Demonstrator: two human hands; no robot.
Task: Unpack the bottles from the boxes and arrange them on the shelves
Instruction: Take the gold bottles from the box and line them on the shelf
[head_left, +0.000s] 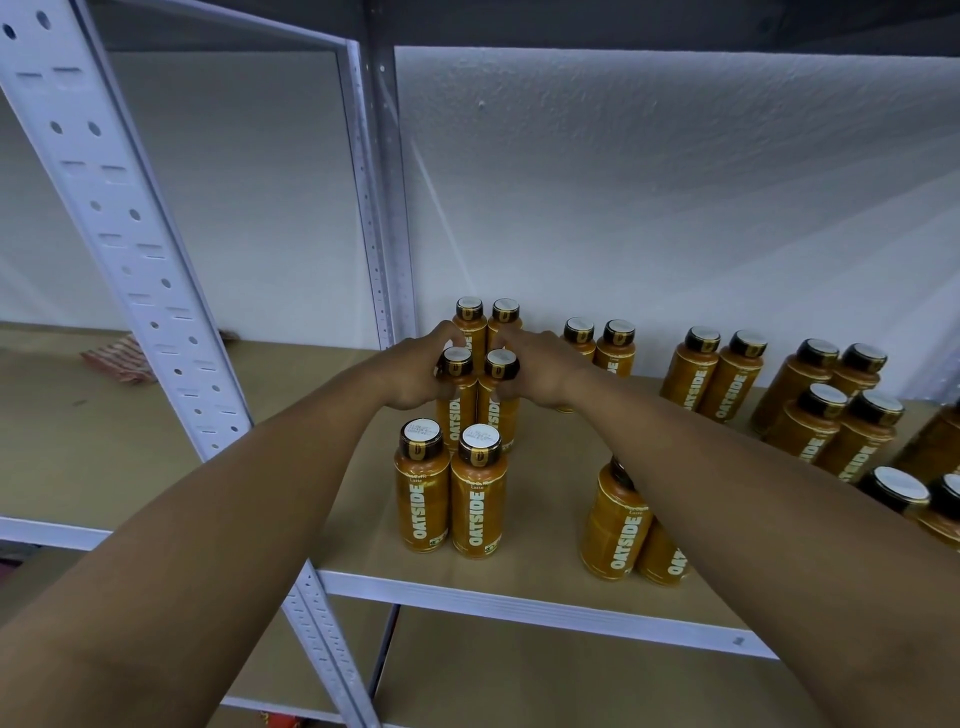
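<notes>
Head view, one frame. On the brown shelf (311, 467) orange bottles stand upright in pairs, white caps up, in rows running back toward the white wall (623, 182). In the leftmost row I count three pairs: front pair (422, 488), middle pair, and back pair (470, 317) close to the wall. Both arms reach in over the shelf's white front rail (467, 597). The left hand (415, 371) has its fingers curled round the left middle bottle (457, 400) just under the cap. The right hand (540, 369) grips the right middle bottle (498, 410) the same way. Both bottles touch each other and appear to stand on the board. The right forearm partly hides another pair (615, 525) near the front edge. More pairs (696, 364) stand further right. A perforated upright post (119, 234) crosses the left foreground.
</notes>
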